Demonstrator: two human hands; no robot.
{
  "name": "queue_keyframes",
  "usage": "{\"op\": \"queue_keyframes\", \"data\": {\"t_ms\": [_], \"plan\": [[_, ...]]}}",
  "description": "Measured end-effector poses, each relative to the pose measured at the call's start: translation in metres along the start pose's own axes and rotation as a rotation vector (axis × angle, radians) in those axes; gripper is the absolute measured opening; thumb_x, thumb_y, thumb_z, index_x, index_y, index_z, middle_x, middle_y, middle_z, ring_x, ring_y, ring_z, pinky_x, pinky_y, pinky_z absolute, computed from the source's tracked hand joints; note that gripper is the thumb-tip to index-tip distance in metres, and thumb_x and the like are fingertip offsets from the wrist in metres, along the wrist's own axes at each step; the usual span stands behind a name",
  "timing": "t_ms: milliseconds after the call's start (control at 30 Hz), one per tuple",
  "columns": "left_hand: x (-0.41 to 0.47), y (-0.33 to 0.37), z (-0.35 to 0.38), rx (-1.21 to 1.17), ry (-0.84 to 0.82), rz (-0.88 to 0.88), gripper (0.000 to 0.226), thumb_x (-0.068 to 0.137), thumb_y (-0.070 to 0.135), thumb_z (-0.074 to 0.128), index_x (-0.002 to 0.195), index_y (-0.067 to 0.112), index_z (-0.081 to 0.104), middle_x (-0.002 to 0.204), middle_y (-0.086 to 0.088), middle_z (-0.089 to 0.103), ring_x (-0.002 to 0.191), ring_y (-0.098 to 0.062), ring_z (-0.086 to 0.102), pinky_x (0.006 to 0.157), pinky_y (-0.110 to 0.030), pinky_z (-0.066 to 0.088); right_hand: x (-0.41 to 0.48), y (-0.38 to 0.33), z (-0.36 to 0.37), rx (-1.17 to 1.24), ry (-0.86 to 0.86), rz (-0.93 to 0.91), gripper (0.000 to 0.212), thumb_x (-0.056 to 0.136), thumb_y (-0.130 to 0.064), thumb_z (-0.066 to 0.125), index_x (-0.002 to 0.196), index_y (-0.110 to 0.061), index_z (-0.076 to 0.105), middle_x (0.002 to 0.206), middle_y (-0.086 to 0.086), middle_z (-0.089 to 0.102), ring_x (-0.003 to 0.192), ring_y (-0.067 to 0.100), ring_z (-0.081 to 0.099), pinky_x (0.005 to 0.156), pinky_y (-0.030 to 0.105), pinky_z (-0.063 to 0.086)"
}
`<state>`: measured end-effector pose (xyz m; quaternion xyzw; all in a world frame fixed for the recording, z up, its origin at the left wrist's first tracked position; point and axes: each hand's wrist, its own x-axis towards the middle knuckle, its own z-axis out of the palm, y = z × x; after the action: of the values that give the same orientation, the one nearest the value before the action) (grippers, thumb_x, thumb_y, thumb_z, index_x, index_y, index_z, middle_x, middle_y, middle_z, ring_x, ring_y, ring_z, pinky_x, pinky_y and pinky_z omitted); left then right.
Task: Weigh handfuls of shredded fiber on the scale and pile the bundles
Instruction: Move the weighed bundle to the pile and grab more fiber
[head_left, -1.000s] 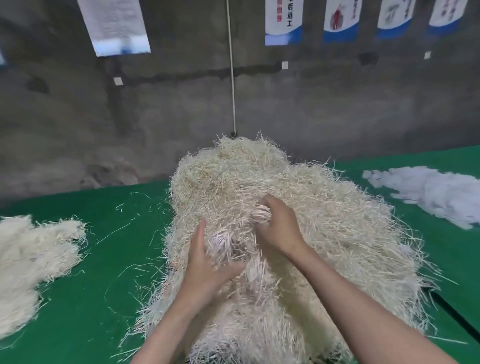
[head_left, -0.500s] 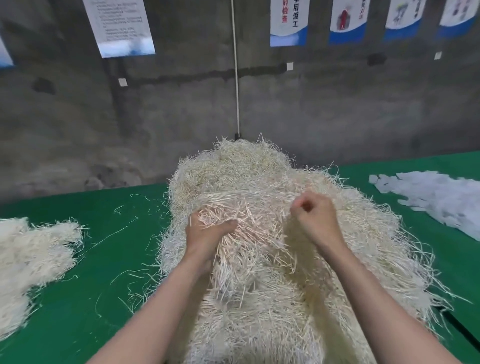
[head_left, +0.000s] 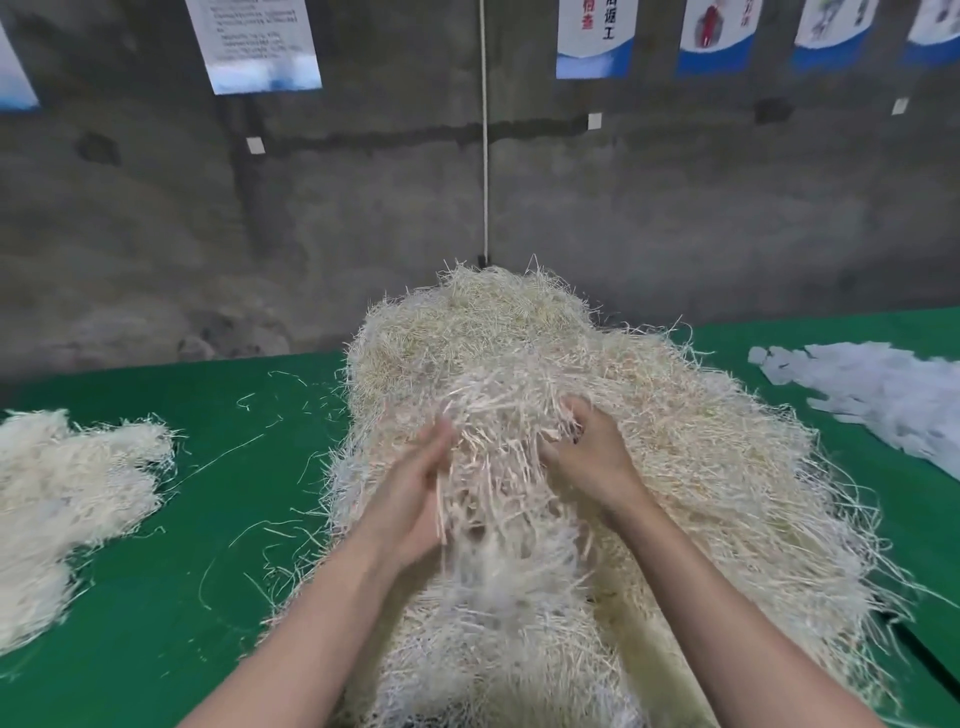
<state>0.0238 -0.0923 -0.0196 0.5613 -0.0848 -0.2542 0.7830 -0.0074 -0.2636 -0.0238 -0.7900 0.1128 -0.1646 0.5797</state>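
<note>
Shredded fiber (head_left: 649, 415) heaped in 1 big pale mound on the green table (head_left: 171, 597), close to the grey wall (head_left: 675, 218); 2 bare hands at its near slope, 1 loose clump (head_left: 498, 457) raised between them; left hand (head_left: 415, 488) blurred, fingers fairly straight, pressing flat against the clump's left side; right hand (head_left: 587, 457) curled into the strands, gripping a tuft; smaller fiber pile (head_left: 67, 493) well apart at far left; white flat scraps (head_left: 883, 400) at far right; white cord (head_left: 484, 156) hanging down the wall behind the mound.
</note>
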Motion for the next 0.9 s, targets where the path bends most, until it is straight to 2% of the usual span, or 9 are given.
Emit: {"op": "queue_keyframes", "data": {"t_ms": [100, 167, 233, 300, 400, 567, 633, 733, 900], "plan": [[-0.012, -0.016, 0.020, 0.343, -0.045, 0.001, 0.071, 0.050, 0.029, 0.085, 0.106, 0.031, 0.042, 0.108, -0.001, 0.055, 0.092, -0.003, 0.063, 0.066, -0.015, 0.053, -0.004, 0.000, 0.007, -0.032, -0.101, -0.045, 0.070, 0.087, -0.009, 0.061, 0.147, -0.020, 0.027, 0.147, -0.008, 0.031, 0.112, 0.013, 0.056, 0.090, 0.024, 0.048], [-0.005, -0.016, 0.018, 0.474, 0.143, 0.081, 0.053, 0.059, 0.010, 0.083, 0.087, 0.029, 0.042, 0.085, 0.009, 0.053, 0.080, -0.004, 0.060, 0.048, -0.005, 0.044, -0.006, 0.000, 0.003, -0.102, -0.279, -0.081, 0.067, 0.087, -0.016, 0.060, 0.146, -0.019, 0.030, 0.143, -0.004, 0.038, 0.111, 0.020, 0.059, 0.091, 0.032, 0.053], [0.005, -0.001, 0.008, 0.341, 0.294, 0.087, 0.029, 0.073, 0.000, 0.070, 0.090, 0.017, 0.054, 0.089, 0.007, 0.059, 0.095, -0.016, 0.059, 0.063, -0.014, 0.052, -0.003, 0.008, -0.010, -0.348, -0.358, -0.067, 0.069, 0.087, -0.022, 0.059, 0.147, -0.018, 0.026, 0.143, 0.001, 0.039, 0.121, 0.022, 0.051, 0.098, 0.030, 0.043], [0.008, 0.014, -0.007, 0.221, 0.339, 0.076, 0.015, 0.076, 0.004, 0.065, 0.091, 0.008, 0.064, 0.102, 0.009, 0.058, 0.108, -0.015, 0.047, 0.088, -0.035, 0.045, -0.002, 0.026, -0.021, -0.716, -0.457, 0.001, 0.055, 0.088, -0.023, 0.058, 0.139, -0.013, 0.037, 0.119, 0.000, 0.055, 0.097, 0.014, 0.056, 0.080, 0.017, 0.043], [0.003, 0.025, -0.024, 0.343, 0.317, 0.077, 0.017, 0.076, 0.010, 0.063, 0.092, 0.011, 0.066, 0.119, 0.005, 0.052, 0.116, -0.017, 0.037, 0.100, -0.045, 0.030, -0.006, 0.037, -0.026, -0.983, -0.489, 0.008, 0.013, 0.088, -0.021, 0.060, 0.087, -0.017, 0.048, 0.075, -0.007, 0.046, 0.069, 0.011, 0.046, 0.056, 0.015, 0.038], [-0.006, 0.029, -0.024, 0.418, 0.288, 0.064, 0.022, 0.074, 0.011, 0.062, 0.095, 0.014, 0.066, 0.140, -0.002, 0.045, 0.134, -0.023, 0.029, 0.109, -0.052, 0.019, -0.001, -0.029, -0.038, -0.645, -0.070, -0.332, 0.046, 0.072, -0.013, 0.072, 0.104, -0.034, 0.047, 0.103, -0.017, 0.050, 0.090, -0.001, 0.049, 0.076, 0.019, 0.044], [-0.014, 0.031, -0.018, 0.425, 0.229, 0.049, 0.021, 0.070, 0.013, 0.063, 0.090, 0.019, 0.064, 0.141, -0.002, 0.042, 0.134, -0.023, 0.027, 0.109, -0.051, 0.018, -0.003, -0.051, -0.021, -0.504, -0.225, -0.432, 0.070, 0.070, -0.023, 0.076, 0.129, -0.033, 0.039, 0.127, -0.019, 0.041, 0.110, -0.001, 0.042, 0.095, 0.021, 0.039], [-0.027, 0.039, -0.006, 0.411, 0.218, 0.081, 0.028, 0.054, 0.017, 0.062, 0.081, 0.021, 0.055, 0.143, -0.003, 0.038, 0.132, -0.020, 0.027, 0.109, -0.049, 0.018, -0.005, -0.037, 0.022, -0.532, -0.596, -0.241, 0.072, 0.083, -0.020, 0.068, 0.142, -0.016, 0.028, 0.125, -0.008, 0.044, 0.107, 0.005, 0.050, 0.074, 0.007, 0.040], [-0.034, 0.053, -0.017, 0.272, 0.387, 0.204, 0.025, 0.059, 0.003, 0.054, 0.082, 0.013, 0.051, 0.151, -0.004, 0.029, 0.128, -0.013, 0.026, 0.112, -0.044, 0.015, -0.008, 0.031, 0.032, -0.602, -0.780, -0.049, 0.066, 0.086, -0.042, 0.065, 0.140, -0.014, 0.041, 0.142, 0.006, 0.045, 0.124, 0.023, 0.048, 0.107, 0.032, 0.036]]}}
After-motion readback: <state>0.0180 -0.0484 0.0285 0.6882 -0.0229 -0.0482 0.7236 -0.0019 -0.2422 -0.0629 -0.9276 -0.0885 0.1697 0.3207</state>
